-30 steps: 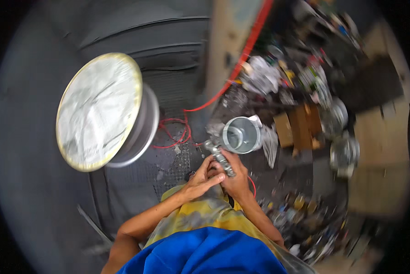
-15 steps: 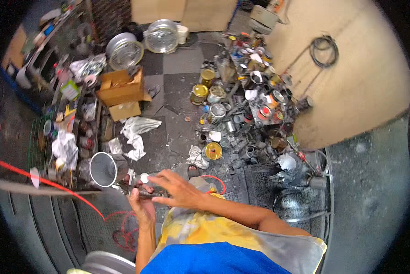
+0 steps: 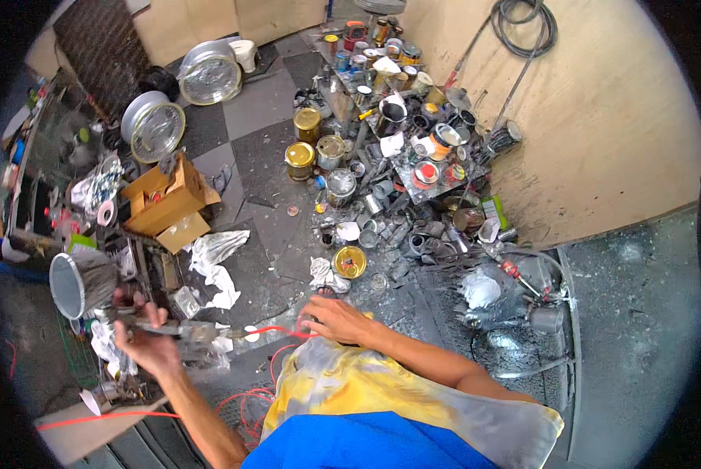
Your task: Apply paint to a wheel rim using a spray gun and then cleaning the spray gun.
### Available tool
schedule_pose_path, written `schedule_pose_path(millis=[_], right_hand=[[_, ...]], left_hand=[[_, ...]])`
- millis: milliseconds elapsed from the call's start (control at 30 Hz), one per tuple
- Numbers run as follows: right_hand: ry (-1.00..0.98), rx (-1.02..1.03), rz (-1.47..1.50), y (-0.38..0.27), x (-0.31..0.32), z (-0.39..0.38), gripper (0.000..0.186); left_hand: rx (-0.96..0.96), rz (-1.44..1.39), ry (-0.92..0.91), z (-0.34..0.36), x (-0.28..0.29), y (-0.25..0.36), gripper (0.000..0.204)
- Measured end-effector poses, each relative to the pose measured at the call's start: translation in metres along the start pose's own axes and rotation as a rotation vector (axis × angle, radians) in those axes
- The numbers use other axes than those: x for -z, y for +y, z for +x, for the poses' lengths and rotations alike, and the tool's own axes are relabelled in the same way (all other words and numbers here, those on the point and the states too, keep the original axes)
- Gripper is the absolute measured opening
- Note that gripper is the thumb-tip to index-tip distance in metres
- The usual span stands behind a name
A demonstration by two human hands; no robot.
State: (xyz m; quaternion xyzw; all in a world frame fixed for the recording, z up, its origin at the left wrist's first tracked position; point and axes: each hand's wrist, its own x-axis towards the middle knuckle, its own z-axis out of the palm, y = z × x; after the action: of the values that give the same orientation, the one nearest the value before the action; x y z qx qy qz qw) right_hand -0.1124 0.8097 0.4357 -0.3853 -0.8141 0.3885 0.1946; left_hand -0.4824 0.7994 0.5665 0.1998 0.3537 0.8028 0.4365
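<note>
My left hand (image 3: 149,341) is raised at the lower left, slightly blurred, holding a metal spray gun (image 3: 163,329) with a large grey cup (image 3: 69,286) on top. My right hand (image 3: 331,316) is near the middle, fingers curled down at a red hose (image 3: 274,330); what they grip is hidden. A gold-lidded can (image 3: 349,263) and white cloths (image 3: 214,266) lie on the floor beyond my hands.
An open cardboard box (image 3: 159,199) and silver wheels (image 3: 210,78) stand ahead left. Crowded paint cans (image 3: 307,125) and pots fill the centre right, beside a wooden panel (image 3: 608,133) with a coiled hose (image 3: 522,31). A cluttered rack (image 3: 38,203) is at left.
The view has swung right from the large covered wheel toward the cans. My hands, earlier together on the gun, have separated; the left has carried gun and cup leftward.
</note>
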Motion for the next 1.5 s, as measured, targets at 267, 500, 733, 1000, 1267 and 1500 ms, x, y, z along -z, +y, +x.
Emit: schedule_pose_path(millis=[267,500,733,1000,1267,1500], right_hand=[[0.277,-0.122,-0.038,0.074,0.073,0.022,0.026],[0.169,-0.582,-0.063,0.107,0.066,-0.029,0.033],[0.159,-0.702,-0.009,0.119,0.051,-0.026,0.034],[0.198,-0.964,0.036,0.142,0.066,0.045,0.031],[0.351,-1.027,0.149,0.149,0.042,0.088,0.027],[0.411,-1.223,0.339,0.127,0.004,0.042,0.031]], left_hand=[[0.059,0.264,-0.159,0.099,-0.062,0.03,0.064],[0.248,0.383,-0.184,0.152,-0.099,-0.044,0.051],[0.535,0.462,-0.477,0.209,-0.11,-0.132,0.056],[0.817,0.557,-0.79,0.291,-0.149,-0.232,0.08],[0.947,0.861,-0.984,0.363,-0.185,-0.317,0.09],[1.125,0.861,-1.15,0.376,-0.201,-0.381,0.077]])
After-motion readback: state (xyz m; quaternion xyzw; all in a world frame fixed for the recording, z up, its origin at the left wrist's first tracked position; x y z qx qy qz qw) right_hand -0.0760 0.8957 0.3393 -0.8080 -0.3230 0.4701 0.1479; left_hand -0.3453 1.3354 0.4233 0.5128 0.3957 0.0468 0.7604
